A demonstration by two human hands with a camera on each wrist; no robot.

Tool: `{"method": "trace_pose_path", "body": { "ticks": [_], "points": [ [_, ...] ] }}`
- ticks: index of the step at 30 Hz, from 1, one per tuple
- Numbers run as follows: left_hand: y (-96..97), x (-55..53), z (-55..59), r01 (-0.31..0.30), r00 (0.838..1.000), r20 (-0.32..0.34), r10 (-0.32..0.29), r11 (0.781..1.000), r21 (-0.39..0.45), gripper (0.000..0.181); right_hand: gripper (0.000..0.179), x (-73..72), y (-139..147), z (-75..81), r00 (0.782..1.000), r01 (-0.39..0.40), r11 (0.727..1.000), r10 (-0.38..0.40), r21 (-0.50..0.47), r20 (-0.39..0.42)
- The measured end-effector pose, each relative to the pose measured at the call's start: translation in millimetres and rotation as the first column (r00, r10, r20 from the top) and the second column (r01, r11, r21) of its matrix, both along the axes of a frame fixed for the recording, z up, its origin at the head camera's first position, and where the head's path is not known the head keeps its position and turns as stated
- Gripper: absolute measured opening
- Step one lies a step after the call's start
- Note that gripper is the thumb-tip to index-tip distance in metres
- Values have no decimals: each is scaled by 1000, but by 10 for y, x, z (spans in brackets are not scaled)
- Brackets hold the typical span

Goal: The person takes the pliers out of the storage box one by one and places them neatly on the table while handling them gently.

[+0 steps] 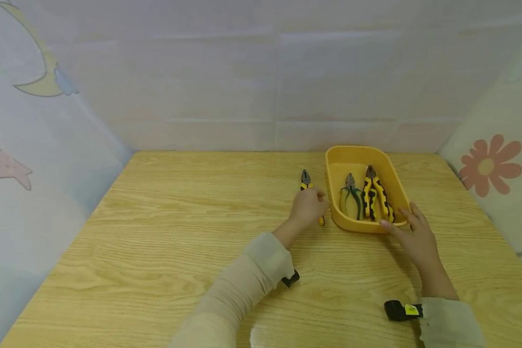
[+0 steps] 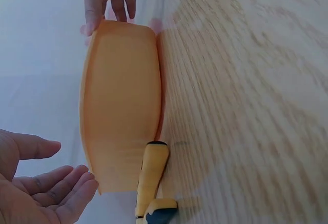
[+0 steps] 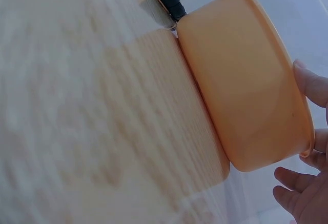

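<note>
A yellow plastic bin [image 1: 365, 225] stands at the back right of the table. Inside it lie green-handled pliers [image 1: 358, 202] and yellow-and-black pliers [image 1: 367, 191]. Just left of the bin, another pair of yellow-and-black pliers [image 1: 305, 177] lies on the tabletop, jaws pointing to the back. My left hand [image 1: 309, 205] hovers over its handles [image 2: 154, 167], partly covering them in the head view. Nothing is between its parted thumb and fingers in the left wrist view. My right hand [image 1: 417, 239] holds the bin's front right corner, thumb and fingers at the rim [image 3: 302, 116].
The wood-grain table [image 1: 156, 232] runs back to a pale cloth wall [image 1: 200, 87]. Side cloths carry a moon, a star and a red flower [image 1: 489, 166]. Black wrist cameras, one on the left sleeve [image 1: 290, 278] and one on the right [image 1: 398, 310], stick out over the table.
</note>
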State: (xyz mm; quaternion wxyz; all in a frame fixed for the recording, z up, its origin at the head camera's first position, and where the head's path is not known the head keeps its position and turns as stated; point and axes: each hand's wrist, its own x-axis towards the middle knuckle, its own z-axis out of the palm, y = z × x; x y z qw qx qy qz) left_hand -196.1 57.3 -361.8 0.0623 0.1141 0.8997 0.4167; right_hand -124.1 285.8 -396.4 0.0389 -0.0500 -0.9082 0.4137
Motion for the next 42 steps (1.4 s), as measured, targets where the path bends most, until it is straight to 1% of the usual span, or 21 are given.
{"method": "trace_pose_path", "body": {
  "ticks": [6, 12, 16, 19, 23, 26, 31, 34, 42],
  "points": [
    [48, 22, 28, 10, 1000, -15, -10, 1000, 25, 23, 74, -4, 3, -12, 1000, 4, 1000, -4, -2, 2],
    [98, 32, 37, 10, 1000, 7, -11, 991, 133, 22, 74, -6, -1, -12, 1000, 4, 1000, -4, 0, 0],
    [130, 50, 44, 40, 999, 11, -43, 979, 201, 22, 73, -3, -2, -13, 1000, 3, 1000, -3, 2, -4],
    [154, 74, 60, 68, 997, 4, -71, 972, 223, 24, 73, -3, -1, -14, 1000, 3, 1000, -3, 7, -6],
    [176, 100, 81, 92, 995, 12, -98, 965, 245, 25, 73, -5, 0, -13, 1000, 2, 1000, -1, 11, -7],
    [191, 107, 88, 101, 993, 31, -113, 961, 257, 25, 73, -6, 1, -13, 1000, -1, 1000, 1, 13, -11],
    [221, 104, 68, 122, 986, 71, -149, 948, 295, 25, 73, -5, 2, -17, 1000, -1, 1000, 1, 11, -16],
    [243, 112, 69, 136, 982, 86, -167, 947, 291, 27, 72, -3, 3, -16, 1000, -2, 1000, 2, 15, -16],
    [296, 124, 119, 152, 981, 85, -173, 966, 208, 30, 72, -3, -8, 0, 1000, 1, 1000, 0, 14, -17]
  ]
}}
